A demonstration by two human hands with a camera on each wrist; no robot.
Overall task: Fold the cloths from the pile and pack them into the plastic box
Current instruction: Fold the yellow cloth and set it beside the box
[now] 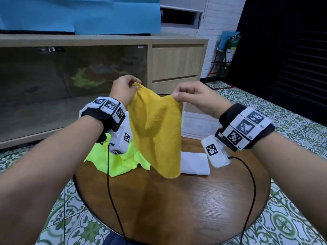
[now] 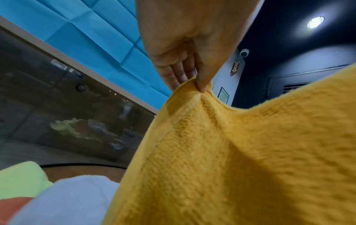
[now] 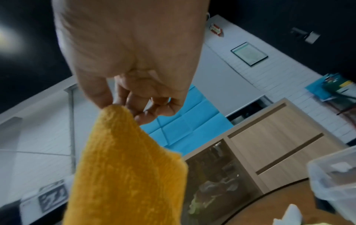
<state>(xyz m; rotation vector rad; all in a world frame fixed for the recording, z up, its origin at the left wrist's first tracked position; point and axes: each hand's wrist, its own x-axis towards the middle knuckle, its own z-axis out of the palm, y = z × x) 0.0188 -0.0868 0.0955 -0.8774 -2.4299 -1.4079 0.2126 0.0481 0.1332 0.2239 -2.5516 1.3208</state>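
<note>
A mustard-yellow cloth hangs in the air above the round wooden table. My left hand pinches its top left corner, and the left wrist view shows thumb and fingers on the cloth edge. My right hand pinches the top right corner, seen too in the right wrist view on the cloth. Behind it lies the pile with a neon-green cloth and a folded white cloth. The clear plastic box stands at the far right of the table.
A long wooden cabinet with a dark glass front stands behind the table. Patterned tiles cover the floor. Two black cables run from my wrist cameras across the table. A fire extinguisher stands at the back right.
</note>
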